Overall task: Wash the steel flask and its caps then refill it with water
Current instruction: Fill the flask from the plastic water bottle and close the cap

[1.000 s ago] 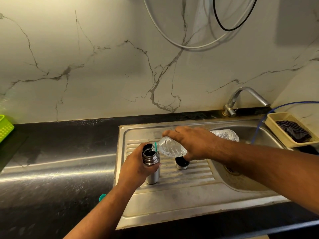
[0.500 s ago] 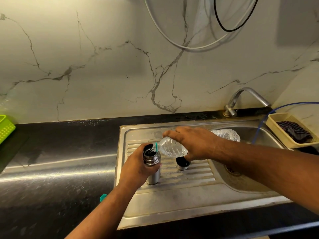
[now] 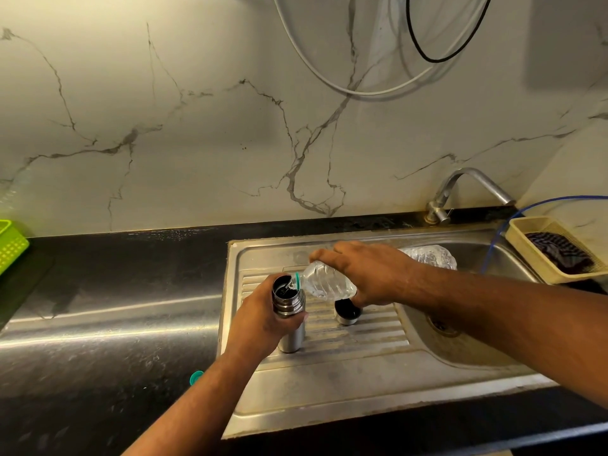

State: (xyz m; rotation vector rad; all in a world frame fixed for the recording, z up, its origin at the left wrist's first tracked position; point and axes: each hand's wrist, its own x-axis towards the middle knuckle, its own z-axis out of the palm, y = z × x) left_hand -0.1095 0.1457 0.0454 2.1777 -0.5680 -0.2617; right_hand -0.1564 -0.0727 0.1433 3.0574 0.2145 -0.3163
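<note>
While the left hand is gripping the steel flask around the middle of its body, with the fingers curling round it, the flask is standing upright on the ribbed draining board of the steel sink. Its mouth is uncovered and facing up.

The right hand is holding a clear plastic bottle from above, with the fingers and thumb wrapping round its middle. It is tilting the bottle so that the neck, which has a green ring, is pointing down at the flask mouth. Water is running from the neck into the flask. The bottom end of the bottle is showing behind the right wrist, over the edge of the basin.

Just to the right of the flask, a steel cap with a dark inside is standing on the ribs with its hollow side up, partly under the right hand. A small green bottle cap is lying on the black counter, beside the left forearm.

At the back right, the tap is reaching over the basin. A beige basket with a dark cloth inside is sitting at the right corner of the sink, and a thin blue hose is passing beside it. A green basket is standing at the far left.
</note>
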